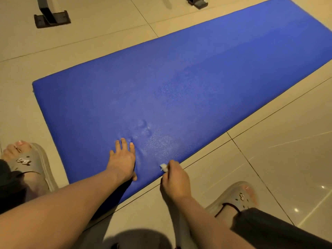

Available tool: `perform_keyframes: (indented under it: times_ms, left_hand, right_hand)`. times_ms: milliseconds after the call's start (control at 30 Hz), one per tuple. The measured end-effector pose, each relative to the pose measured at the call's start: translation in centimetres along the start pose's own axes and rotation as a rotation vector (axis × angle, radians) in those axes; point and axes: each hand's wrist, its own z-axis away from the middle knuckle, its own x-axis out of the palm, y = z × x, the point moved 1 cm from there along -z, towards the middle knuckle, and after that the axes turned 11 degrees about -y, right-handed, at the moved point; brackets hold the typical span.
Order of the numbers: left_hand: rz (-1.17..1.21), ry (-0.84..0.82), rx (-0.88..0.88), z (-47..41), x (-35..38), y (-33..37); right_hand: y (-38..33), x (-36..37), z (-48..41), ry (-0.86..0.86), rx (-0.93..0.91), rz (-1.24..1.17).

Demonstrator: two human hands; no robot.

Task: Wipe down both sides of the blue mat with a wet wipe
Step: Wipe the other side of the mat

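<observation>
The blue mat (pixel 179 83) lies flat on the tiled floor, running from near left to far right. My left hand (pixel 124 159) presses on its near end with fingers spread and straight, denting the padding. My right hand (pixel 175 180) sits at the mat's near long edge, its fingers curled around a small crumpled white wet wipe (pixel 163 167) that pokes out at the fingertips and touches the mat's edge. Damp, shiny patches show on the mat just beyond both hands.
My two feet in grey slippers stand on the floor, one (pixel 30 166) left of the mat's near end, one (pixel 237 196) right of my right hand. Black metal equipment feet (pixel 52 18) (pixel 197 2) stand on the tiles beyond the mat.
</observation>
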Motion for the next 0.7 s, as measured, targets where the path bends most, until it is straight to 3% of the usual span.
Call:
perform_keyframes:
  times_ms: [167, 300, 467, 600, 700]
  left_hand:
    - [0.006, -0.007, -0.005, 0.0, 0.0, 0.1]
    - [-0.001, 0.004, -0.006, 0.0, 0.2, 0.0]
    - [-0.003, 0.014, 0.000, 0.0, 0.2, -0.1]
    - [-0.005, 0.015, -0.002, 0.0, 0.2, -0.1]
    - [-0.010, 0.008, -0.005, 0.0, 0.1, 0.0]
  right_hand:
    - [-0.3, -1.9, -1.7, 0.024, -0.041, 0.043]
    - [1.5, -6.4, -6.3, 0.219, 0.151, -0.091]
    - [0.7, -6.6, -8.0, 0.204, 0.196, -0.129]
    - [-2.4, -3.0, -5.5, 0.105, 0.079, -0.075]
    - [-4.9, -0.1, -3.0, -0.137, -0.120, 0.113]
